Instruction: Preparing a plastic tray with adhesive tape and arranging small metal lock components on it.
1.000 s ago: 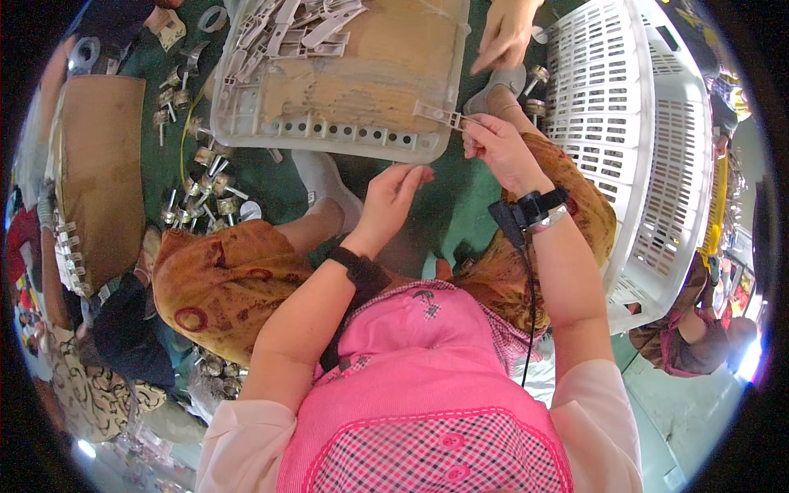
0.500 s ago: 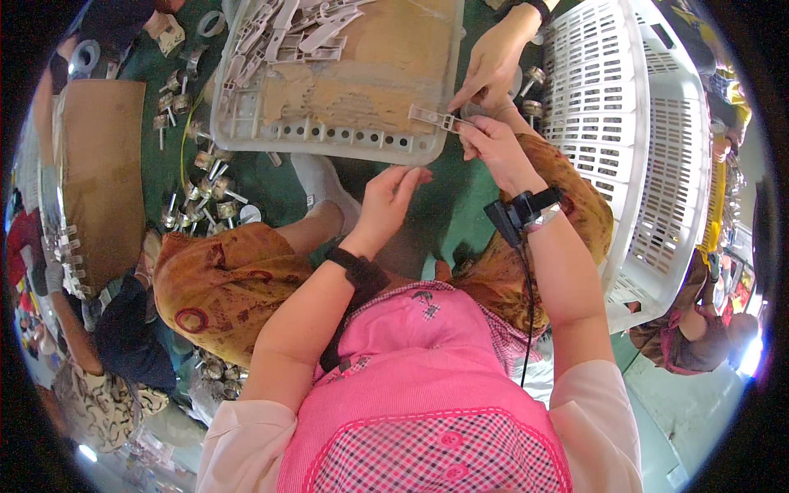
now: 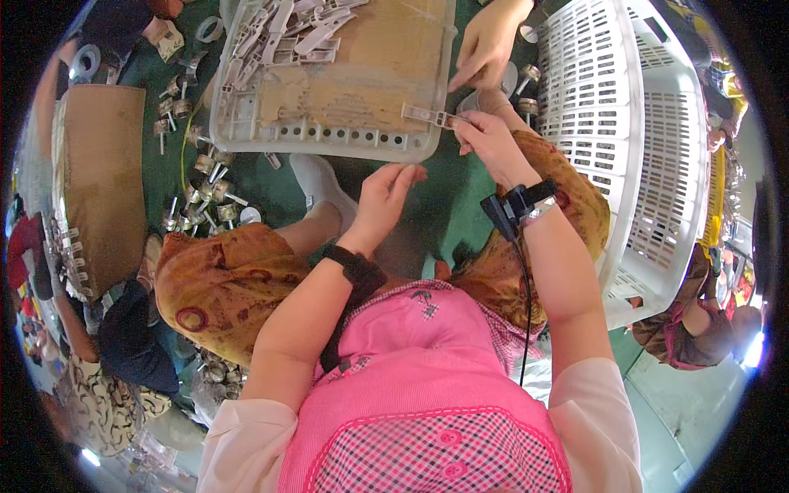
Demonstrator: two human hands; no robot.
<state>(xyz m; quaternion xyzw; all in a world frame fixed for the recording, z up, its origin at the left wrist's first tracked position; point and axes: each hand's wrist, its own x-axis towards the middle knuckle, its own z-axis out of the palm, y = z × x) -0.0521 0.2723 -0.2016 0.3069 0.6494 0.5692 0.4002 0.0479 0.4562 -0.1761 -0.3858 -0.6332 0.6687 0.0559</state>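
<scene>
My right hand [image 3: 486,140] pinches one end of a flat beige plastic strip [image 3: 423,113] and holds it level over the near rim of a shallow white crate [image 3: 329,135]. My left hand [image 3: 385,193] hovers below the crate with its fingers loosely curled and nothing in it. The crate holds several more pale plastic parts [image 3: 292,29] piled at its far left, on a brown cardboard liner. Another person's hand [image 3: 485,45] reaches down from the top, just above my right hand, toward small metal pieces [image 3: 526,82].
A large white slotted basket [image 3: 641,140] stands at the right. Several small metal fittings [image 3: 197,181] lie scattered on the green floor at the left, beside a brown cardboard box [image 3: 99,181]. Other people sit at the left and lower right edges.
The other person's hand has drawn back up from my right hand. My right hand still holds the strip; my left hand has shifted slightly.
</scene>
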